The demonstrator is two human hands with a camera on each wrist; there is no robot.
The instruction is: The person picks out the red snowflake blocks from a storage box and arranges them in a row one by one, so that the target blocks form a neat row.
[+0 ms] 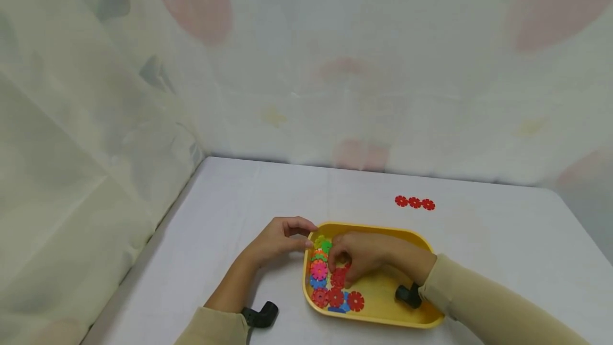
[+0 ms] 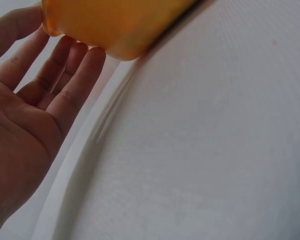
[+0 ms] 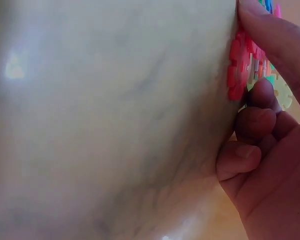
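- Your right hand (image 1: 356, 260) is down inside the yellow tray (image 1: 383, 228), its grip pinched on a red gear disc (image 1: 338, 277); the right wrist view shows your fingers (image 3: 262, 120) curled against that red piece (image 3: 237, 65)
- That disc sits right at your fingertips, at the tray's left end, touching the heap of coloured discs (image 1: 320, 265) that runs along the left wall
- Three more red discs (image 1: 337, 298) lie flat near the tray's near-left corner, just towards you from the grip
- The tray's long axis runs left to right across the desk (image 1: 479, 238), and the heap fills only its left end
- Your left hand (image 1: 280, 238) rests outside the tray at its far-left corner, fingers loosely bent and touching the rim; the left wrist view shows an easy, open palm (image 2: 25, 115) under the orange-yellow wall (image 2: 115, 25), holding nothing
- Your right hand is the nearer one to the discs, since it is already among them
- A joined row of three red discs (image 1: 414, 202) lies on the desk beyond the tray, well apart from both hands
- No brand, label or writing can be read anywhere
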